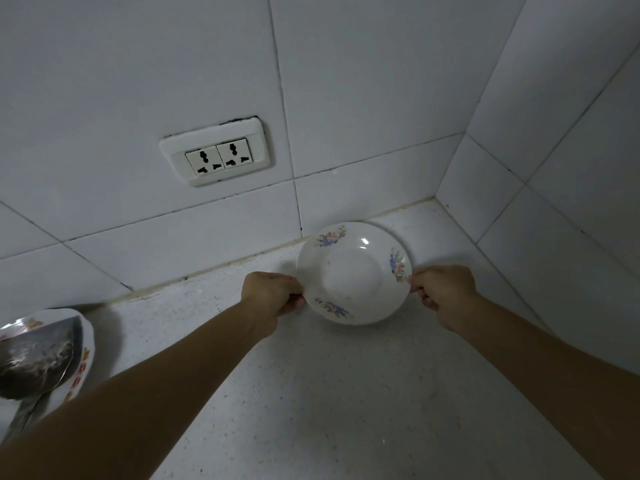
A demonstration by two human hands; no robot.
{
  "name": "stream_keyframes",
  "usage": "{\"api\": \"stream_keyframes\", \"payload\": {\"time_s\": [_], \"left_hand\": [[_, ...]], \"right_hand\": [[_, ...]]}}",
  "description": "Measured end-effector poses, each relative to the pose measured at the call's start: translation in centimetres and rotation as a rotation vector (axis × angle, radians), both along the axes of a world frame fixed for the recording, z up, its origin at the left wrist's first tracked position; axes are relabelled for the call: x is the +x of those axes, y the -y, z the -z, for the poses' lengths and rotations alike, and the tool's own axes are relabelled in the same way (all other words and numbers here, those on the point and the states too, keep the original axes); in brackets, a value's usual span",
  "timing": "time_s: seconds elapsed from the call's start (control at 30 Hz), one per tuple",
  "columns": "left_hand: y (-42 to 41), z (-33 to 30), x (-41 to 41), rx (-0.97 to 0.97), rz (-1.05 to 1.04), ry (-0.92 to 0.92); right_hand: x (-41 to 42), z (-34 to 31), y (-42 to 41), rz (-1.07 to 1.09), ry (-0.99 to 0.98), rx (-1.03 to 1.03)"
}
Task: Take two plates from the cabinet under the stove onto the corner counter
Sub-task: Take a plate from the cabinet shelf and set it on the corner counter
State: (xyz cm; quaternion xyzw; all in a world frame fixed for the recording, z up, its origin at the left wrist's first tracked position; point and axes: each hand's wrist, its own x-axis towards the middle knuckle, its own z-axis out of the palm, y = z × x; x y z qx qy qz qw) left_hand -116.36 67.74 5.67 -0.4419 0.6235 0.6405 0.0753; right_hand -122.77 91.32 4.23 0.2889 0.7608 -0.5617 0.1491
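A white plate (351,271) with small flower prints on its rim sits low over the speckled white corner counter (346,393), close to where the two tiled walls meet. My left hand (272,294) pinches its left rim. On the opposite side my right hand (441,292) grips the right rim. I cannot tell whether the plate rests on the counter or hovers just above it, nor whether a second plate lies under it. The cabinet and the stove are out of view.
A double wall socket (216,155) is set in the tiles at the upper left. At the far left edge a flower-rimmed plate (83,362) holds a metal ladle (34,358). Tiled walls close the corner at the back and right.
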Motion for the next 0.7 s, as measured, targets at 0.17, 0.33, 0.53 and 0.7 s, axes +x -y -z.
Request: {"api": "stream_keyframes", "payload": {"time_s": [0.17,0.33,0.53,0.7], "left_hand": [[-0.3,0.1,0.3,0.015,-0.026,0.001],[-0.7,0.5,1.0,0.038,-0.048,0.006],[-0.9,0.7,1.1,0.052,-0.061,-0.011],[-1.0,0.6,1.2,0.046,-0.062,-0.025]], "right_hand": [[-0.3,-0.2,-0.1,-0.021,-0.004,0.01],[-0.5,-0.1,-0.2,-0.022,0.009,0.028],[-0.2,-0.3,-0.1,-0.028,-0.005,0.034],[-0.1,-0.5,-0.1,-0.038,-0.01,0.026]]}}
